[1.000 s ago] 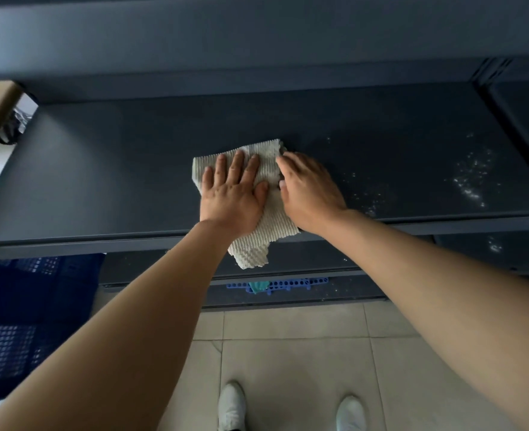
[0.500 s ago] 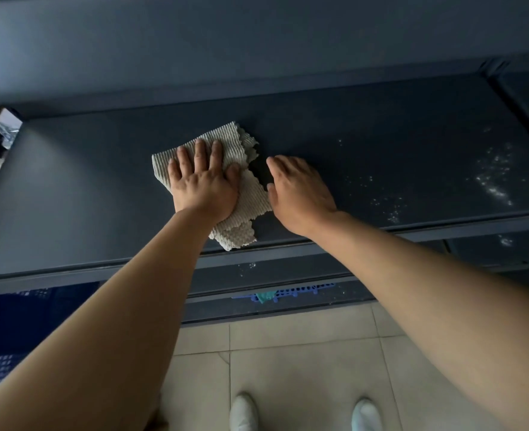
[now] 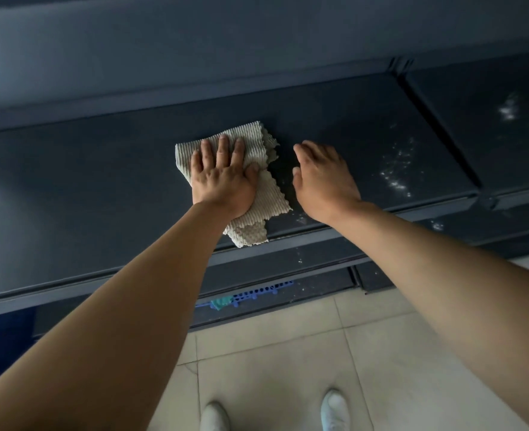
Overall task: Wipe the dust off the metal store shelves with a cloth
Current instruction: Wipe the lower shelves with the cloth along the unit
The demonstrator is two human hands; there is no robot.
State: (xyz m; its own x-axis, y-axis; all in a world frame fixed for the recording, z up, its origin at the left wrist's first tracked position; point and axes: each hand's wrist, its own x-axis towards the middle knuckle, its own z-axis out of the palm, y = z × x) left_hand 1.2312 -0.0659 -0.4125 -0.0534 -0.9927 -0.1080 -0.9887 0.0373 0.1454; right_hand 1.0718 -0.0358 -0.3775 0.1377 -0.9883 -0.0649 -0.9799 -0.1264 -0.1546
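Head view: the cloth [image 3: 258, 194] is pressed flat on the shelf [image 3: 85, 181] under the open left hand [image 3: 222, 178], while the right hand [image 3: 322, 178], open and empty, risks smearing nearby dust specks [image 3: 393, 175].

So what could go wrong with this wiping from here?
1. The cloth hangs over the front edge of the shelf; only the left hand pins it, so it might slip off.
2. White dust lies to the right, past the right hand; strokes that stop short would likely miss it.
3. Specks sit by the edge and could get pushed onto the lower shelf.
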